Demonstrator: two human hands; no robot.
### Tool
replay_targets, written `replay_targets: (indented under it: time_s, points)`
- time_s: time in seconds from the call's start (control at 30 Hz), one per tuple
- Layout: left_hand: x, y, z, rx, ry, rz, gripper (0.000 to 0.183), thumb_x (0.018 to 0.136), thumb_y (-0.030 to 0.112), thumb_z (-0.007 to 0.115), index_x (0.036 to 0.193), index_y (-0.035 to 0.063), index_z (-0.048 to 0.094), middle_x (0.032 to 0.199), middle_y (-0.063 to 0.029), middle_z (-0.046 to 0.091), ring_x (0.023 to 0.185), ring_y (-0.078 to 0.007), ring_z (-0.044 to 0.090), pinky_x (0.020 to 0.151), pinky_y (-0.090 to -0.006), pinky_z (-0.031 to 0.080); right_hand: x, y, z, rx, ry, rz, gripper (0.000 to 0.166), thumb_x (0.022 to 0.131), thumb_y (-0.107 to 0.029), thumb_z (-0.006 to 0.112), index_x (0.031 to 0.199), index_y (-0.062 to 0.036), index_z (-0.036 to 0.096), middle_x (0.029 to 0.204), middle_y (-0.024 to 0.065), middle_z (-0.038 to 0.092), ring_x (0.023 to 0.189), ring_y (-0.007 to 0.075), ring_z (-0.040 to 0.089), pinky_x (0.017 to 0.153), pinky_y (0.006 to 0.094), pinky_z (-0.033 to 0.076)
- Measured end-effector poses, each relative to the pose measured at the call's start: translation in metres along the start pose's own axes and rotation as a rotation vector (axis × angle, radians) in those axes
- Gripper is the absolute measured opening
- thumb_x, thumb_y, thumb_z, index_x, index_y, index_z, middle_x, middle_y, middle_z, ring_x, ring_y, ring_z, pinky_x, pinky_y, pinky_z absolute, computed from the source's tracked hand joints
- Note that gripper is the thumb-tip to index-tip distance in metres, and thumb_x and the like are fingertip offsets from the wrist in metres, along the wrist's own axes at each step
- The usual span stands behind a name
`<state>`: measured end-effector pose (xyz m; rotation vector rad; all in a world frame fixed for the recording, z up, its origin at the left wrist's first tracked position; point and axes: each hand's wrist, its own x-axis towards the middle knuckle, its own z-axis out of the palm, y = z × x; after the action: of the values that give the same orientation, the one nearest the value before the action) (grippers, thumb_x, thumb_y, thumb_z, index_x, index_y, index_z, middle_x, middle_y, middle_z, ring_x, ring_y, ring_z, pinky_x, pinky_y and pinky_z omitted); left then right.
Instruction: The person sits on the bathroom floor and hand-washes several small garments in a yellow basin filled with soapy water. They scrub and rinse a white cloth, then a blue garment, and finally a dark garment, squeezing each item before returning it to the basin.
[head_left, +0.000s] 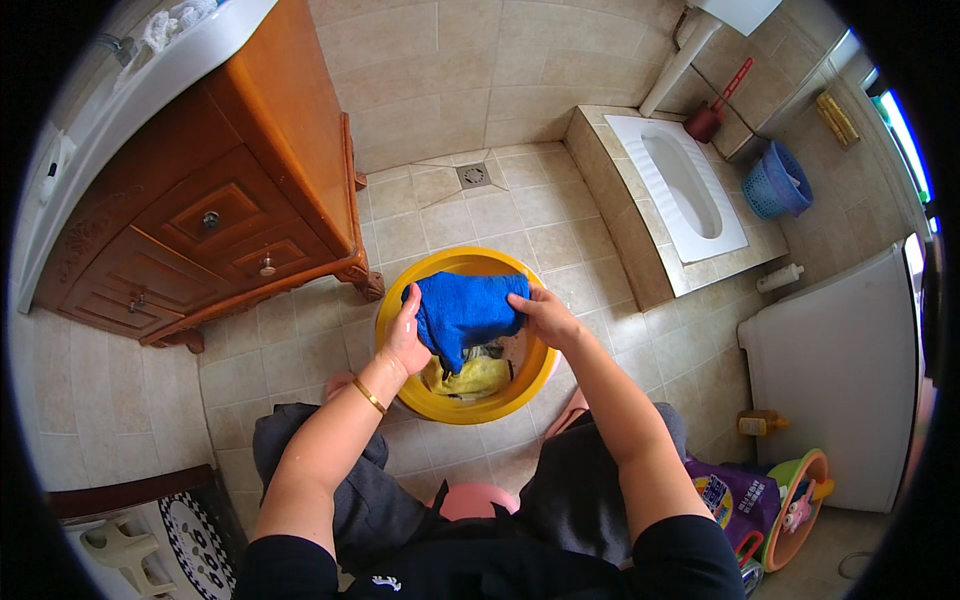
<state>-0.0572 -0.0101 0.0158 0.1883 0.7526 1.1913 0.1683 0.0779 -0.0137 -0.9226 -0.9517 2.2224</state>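
Observation:
A wet-looking blue cloth (469, 304) is stretched between my two hands above a yellow plastic basin (442, 412). My left hand (405, 337) grips its left end, thumb up along the near face. At the other end, my right hand (551, 315) pinches the cloth between thumb and fingers. One corner of the cloth hangs down toward the basin. Inside the basin lies a yellow cloth (472, 376), partly covered by the blue one. Some greyish material shows beside it, too hidden to name. The basin stands on the tiled floor between my feet.
A wooden vanity cabinet (225, 202) stands at left. A floor drain (474, 176) lies ahead. To the right are a raised squat toilet (682, 187), a blue basket (776, 180), a white appliance (832, 375), an amber bottle (761, 423), a purple detergent bag (739, 495) and a tilted toy-filled basin (795, 547).

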Motion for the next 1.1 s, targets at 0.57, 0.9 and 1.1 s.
replay_targets:
  time_s: [0.57, 0.9, 1.1]
  points:
    - [0.034, -0.058, 0.012, -0.069, 0.113, -0.152, 0.042, 0.091, 0.047, 0.039, 0.109, 0.0135, 0.056, 0.106, -0.0047, 0.061, 0.097, -0.0215, 0.058, 0.086, -0.0371, 0.047, 0.016, 0.019, 0.080, -1.331, 0.670, -0.671, 0.040, 0.086, -0.042, 0.051, 0.061, -0.0111, 0.060, 0.058, 0.0138, 0.058, 0.055, 0.0345, 0.057, 0.050, 0.0436, 0.044]
    - [0.069, -0.080, -0.084, -0.460, -0.582, -0.016, 0.036, 0.091, 0.047, 0.043, 0.092, 0.0136, 0.056, 0.093, -0.0009, 0.061, 0.090, -0.0152, 0.057, 0.083, -0.0323, 0.047, -0.008, 0.043, 0.141, -1.278, 0.386, -0.874, 0.025, 0.080, -0.027, 0.060, 0.067, -0.0079, 0.050, 0.061, 0.0145, 0.054, 0.055, 0.0338, 0.056, 0.049, 0.0411, 0.044]
    - [0.021, -0.047, 0.037, -0.037, 0.150, -0.194, 0.046, 0.092, 0.050, 0.036, 0.111, 0.0142, 0.056, 0.111, -0.0067, 0.059, 0.101, -0.0222, 0.057, 0.091, -0.0393, 0.045, 0.021, 0.012, 0.056, -0.981, 0.509, -0.236, 0.043, 0.090, -0.047, 0.043, 0.100, -0.0119, 0.066, 0.086, 0.0177, 0.066, 0.083, 0.0305, 0.063, 0.074, 0.0383, 0.048]
